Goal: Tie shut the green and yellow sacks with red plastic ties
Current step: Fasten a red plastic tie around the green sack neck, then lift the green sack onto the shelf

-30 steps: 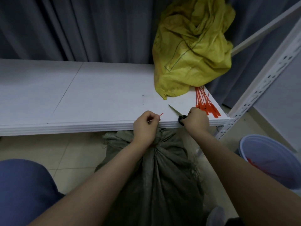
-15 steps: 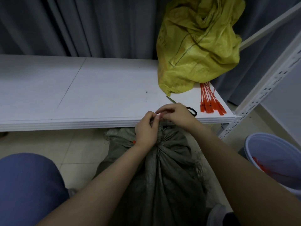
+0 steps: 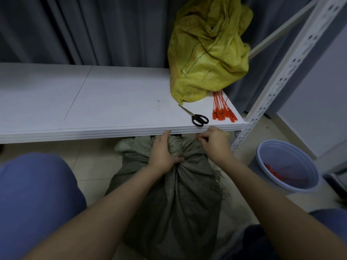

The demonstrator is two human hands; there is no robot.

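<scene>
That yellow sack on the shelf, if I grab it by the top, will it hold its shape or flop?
Probably flops: the yellow sack is crumpled and slumped in deep folds. It looks loosely filled, so likely light. Its edge seems to overlap the red ties, so dragging may scatter them.

Left hand curls tightly round the green sack neck; right hand pinches a red tie just beside.

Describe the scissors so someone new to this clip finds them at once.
Start at the white shelf running across the frame and go to its right front corner, below the yellow sack. The scissors lie there, left of the red ties: black loop handles, metal blades.
</scene>
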